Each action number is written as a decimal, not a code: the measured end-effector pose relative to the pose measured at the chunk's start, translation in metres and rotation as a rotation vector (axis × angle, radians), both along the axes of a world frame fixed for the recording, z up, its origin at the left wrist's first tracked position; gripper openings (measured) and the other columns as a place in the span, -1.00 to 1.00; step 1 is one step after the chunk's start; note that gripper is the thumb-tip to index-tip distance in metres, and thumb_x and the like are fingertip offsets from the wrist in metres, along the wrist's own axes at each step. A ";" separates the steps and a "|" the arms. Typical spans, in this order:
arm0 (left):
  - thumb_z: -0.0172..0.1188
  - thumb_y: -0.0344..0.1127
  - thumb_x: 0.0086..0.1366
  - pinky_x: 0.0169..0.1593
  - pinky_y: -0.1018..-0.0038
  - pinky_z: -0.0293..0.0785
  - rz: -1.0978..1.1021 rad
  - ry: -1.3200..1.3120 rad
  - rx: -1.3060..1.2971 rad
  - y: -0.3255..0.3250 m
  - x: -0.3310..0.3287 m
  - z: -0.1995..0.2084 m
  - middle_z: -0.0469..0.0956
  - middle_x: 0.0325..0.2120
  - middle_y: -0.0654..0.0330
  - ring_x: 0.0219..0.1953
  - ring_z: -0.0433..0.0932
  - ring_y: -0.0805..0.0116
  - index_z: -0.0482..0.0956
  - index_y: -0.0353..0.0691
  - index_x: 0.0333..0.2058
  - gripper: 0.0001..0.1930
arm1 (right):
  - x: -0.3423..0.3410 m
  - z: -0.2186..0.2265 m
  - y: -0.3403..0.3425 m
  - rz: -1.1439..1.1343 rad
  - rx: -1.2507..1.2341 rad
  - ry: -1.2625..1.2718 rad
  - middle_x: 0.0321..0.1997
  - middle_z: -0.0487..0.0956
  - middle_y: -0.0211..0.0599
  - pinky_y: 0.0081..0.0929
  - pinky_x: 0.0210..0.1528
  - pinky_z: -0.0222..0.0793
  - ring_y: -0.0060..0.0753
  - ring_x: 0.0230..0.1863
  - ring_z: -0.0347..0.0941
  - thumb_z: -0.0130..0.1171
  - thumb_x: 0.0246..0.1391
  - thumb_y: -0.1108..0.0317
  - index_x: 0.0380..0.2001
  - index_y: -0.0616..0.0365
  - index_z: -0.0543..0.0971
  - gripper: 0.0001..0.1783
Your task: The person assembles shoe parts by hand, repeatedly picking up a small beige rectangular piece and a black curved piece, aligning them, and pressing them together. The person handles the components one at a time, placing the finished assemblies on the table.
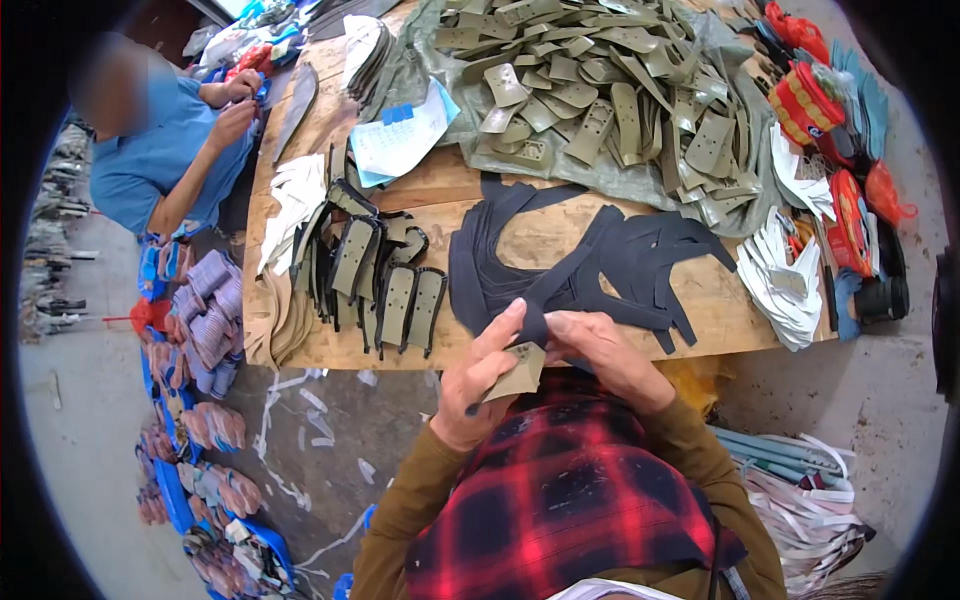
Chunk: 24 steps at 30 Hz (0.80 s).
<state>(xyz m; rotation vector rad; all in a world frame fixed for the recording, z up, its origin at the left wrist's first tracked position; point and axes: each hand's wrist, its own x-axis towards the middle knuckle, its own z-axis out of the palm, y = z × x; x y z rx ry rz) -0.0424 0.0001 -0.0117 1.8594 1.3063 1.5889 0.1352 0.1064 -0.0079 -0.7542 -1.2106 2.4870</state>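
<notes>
My left hand (468, 390) is closed around a curved olive plate with small holes (520, 372), held just off the table's near edge. A dark fabric strip (533, 325) runs over the top of this plate. My right hand (605, 350) pinches the strip beside the plate; its fingertips are partly hidden. Beyond my hands lies a loose bundle of dark fabric strips (480, 265). On the left stand several olive plates with black edging (398, 300), packed close together. A large heap of bare olive plates (600, 85) rests on a grey-green sack (405, 65) at the far side.
Papers (405, 140), white cut pieces (293, 205) and tan pieces (283, 325) lie on the wooden table (545, 235). More white pieces (783, 280) and red packages (805, 100) are at the right. A person in blue (165, 150) sits at left, near bundles on the floor (210, 310).
</notes>
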 end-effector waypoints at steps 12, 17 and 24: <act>0.20 -0.65 0.04 -0.06 0.29 0.55 0.178 0.230 0.000 -0.016 0.004 -0.008 0.42 0.01 -0.10 -0.03 0.52 -0.01 0.39 -0.26 -0.12 -0.60 | -0.010 -0.004 -0.026 -0.346 0.614 -0.221 -0.62 0.35 -0.44 -0.58 -0.50 0.13 -0.70 -0.52 0.18 0.15 0.21 0.42 -0.52 0.28 0.49 -0.78; 0.21 -0.72 -0.01 -0.05 0.29 0.57 0.234 0.156 -0.026 -0.003 0.015 -0.021 0.41 0.00 -0.09 -0.06 0.54 0.01 0.37 -0.27 -0.17 -0.58 | -0.028 -0.010 -0.045 -0.556 0.852 -0.127 -0.44 0.55 -0.26 -0.53 -0.38 0.35 -0.60 -0.43 0.42 0.11 0.23 0.45 -0.27 0.31 0.57 -0.86; 0.24 -0.67 0.11 -0.01 0.30 0.57 0.245 0.227 -0.012 -0.008 0.008 -0.038 0.25 0.16 -0.14 0.01 0.52 0.08 0.37 -0.28 -0.14 -0.64 | -0.027 -0.007 -0.020 -0.293 0.512 -0.075 -0.28 0.65 -0.30 -0.58 -0.23 0.43 -0.64 -0.26 0.52 0.07 0.28 0.45 -0.11 0.29 0.59 -0.80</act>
